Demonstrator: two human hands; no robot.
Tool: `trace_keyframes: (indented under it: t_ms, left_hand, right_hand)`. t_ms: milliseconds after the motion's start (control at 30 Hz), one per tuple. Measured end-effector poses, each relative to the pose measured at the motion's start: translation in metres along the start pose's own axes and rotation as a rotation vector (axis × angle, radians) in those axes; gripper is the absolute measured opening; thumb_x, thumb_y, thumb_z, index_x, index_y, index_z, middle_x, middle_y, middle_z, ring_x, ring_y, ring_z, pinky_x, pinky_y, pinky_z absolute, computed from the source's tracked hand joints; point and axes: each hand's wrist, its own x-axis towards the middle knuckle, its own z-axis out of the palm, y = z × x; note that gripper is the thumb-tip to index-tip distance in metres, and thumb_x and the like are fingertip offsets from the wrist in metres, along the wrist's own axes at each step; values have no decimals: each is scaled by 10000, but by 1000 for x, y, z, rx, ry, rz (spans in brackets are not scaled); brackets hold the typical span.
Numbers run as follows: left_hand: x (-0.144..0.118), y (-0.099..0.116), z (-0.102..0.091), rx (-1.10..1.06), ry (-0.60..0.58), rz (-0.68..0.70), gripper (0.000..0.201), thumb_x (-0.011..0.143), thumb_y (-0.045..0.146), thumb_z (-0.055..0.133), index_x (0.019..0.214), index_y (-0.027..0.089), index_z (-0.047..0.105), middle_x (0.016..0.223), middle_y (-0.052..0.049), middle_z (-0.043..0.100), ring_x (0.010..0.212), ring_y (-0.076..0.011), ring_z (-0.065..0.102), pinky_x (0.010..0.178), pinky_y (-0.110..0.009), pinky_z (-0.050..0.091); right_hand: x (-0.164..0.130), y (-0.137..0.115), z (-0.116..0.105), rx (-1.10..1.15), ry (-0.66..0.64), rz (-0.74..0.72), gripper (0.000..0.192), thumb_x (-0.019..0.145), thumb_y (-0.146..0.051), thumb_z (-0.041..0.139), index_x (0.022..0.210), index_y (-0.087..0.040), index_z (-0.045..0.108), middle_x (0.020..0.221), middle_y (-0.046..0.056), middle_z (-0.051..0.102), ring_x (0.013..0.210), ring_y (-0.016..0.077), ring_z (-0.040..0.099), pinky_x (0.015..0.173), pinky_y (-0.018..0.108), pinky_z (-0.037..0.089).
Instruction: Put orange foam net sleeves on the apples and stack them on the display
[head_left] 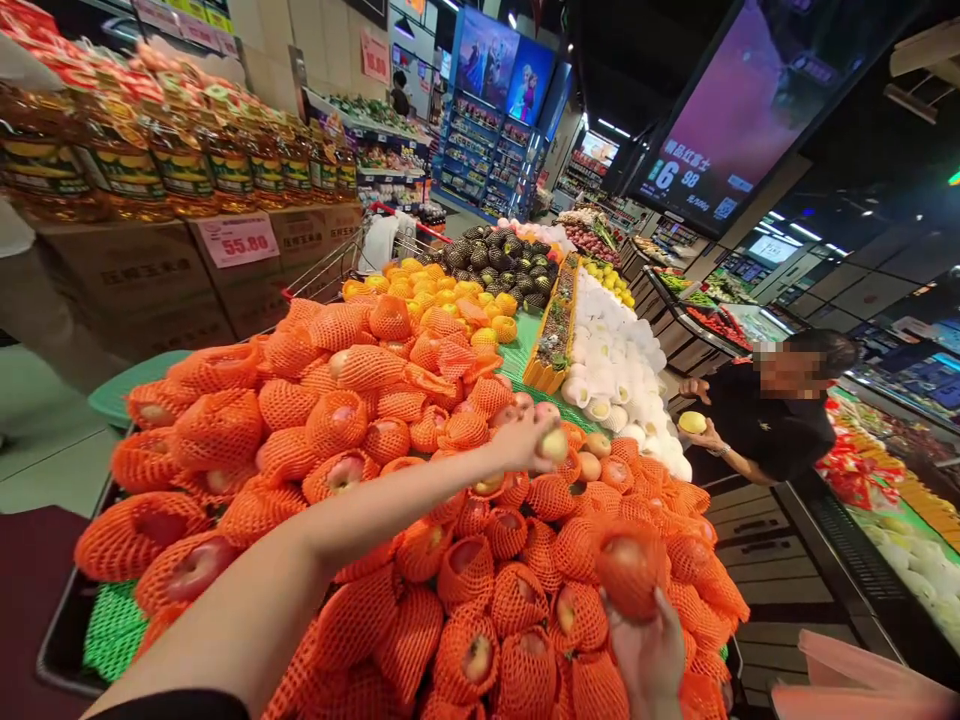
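Observation:
My left hand point(523, 440), at the end of an arm stretched across the pile, has its fingers closed around a pale yellowish apple point(554, 446) with no net on it. At the lower right, my right hand point(646, 645) grips a reddish apple point(628, 572) in an orange foam net, slightly blurred. Beneath both hands spreads a heap of apples point(517, 595), most of them in orange foam nets. A few bare apples point(589, 466) lie just beside my left hand.
White-wrapped fruit point(611, 355) lies beyond a yellow divider point(551, 330); orange fruit point(431, 290) and dark netted fruit point(502, 262) are behind. A person point(765, 410) at the right holds a yellow fruit point(691, 423). Oil bottles point(184, 165) stand on cartons at the left.

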Motion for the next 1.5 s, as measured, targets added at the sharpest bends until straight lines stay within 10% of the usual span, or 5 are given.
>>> trace_keyframes:
  t_ms: [267, 467, 733, 1033, 1500]
  left_hand:
    - [-135, 18, 60, 258, -511, 224, 900, 658, 523, 861, 1442, 335, 462, 1459, -204, 478, 951, -370, 724, 747, -477, 595]
    - [-162, 12, 78, 187, -457, 142, 893, 770, 696, 699, 1514, 324, 374, 1393, -200, 549, 1041, -390, 691, 855, -521, 555]
    - [-172, -2, 89, 151, -402, 231, 807, 856, 722, 570, 1522, 324, 349, 1411, -219, 531, 1123, -394, 651, 892, -516, 525]
    - [-140, 12, 75, 117, -492, 205, 966, 732, 709, 703, 1515, 244, 380, 1404, -231, 545, 995, -389, 696, 743, -464, 572]
    - [-139, 6, 50, 83, -642, 237, 1121, 634, 533, 842, 1591, 333, 295, 1480, -216, 509, 1253, -466, 560, 905, -560, 511]
  right_hand:
    - [167, -13, 103, -283, 121, -28, 720, 575, -512, 847, 1170, -262, 527, 1106, 50, 696, 885, 237, 712, 594, 321, 603]
    - [239, 26, 162, -645, 105, -262, 734, 630, -475, 798, 1248, -213, 500, 1245, 134, 642, 1170, 312, 618, 967, 442, 541]
    - [247, 55, 180, -1302, -256, -422, 726, 706, -299, 780, 1383, -248, 522, 1417, 130, 513, 1317, 336, 520, 1060, 404, 448]
    - [266, 57, 187, -1838, -396, -136, 904, 738, -475, 784, 1490, -115, 434, 1352, 298, 601, 1173, 446, 636, 888, 491, 505]
    - [249, 27, 274, -1427, -350, -502, 446, 946, -313, 460, 1382, -224, 498, 1428, 165, 543, 1326, 329, 483, 1073, 451, 399]
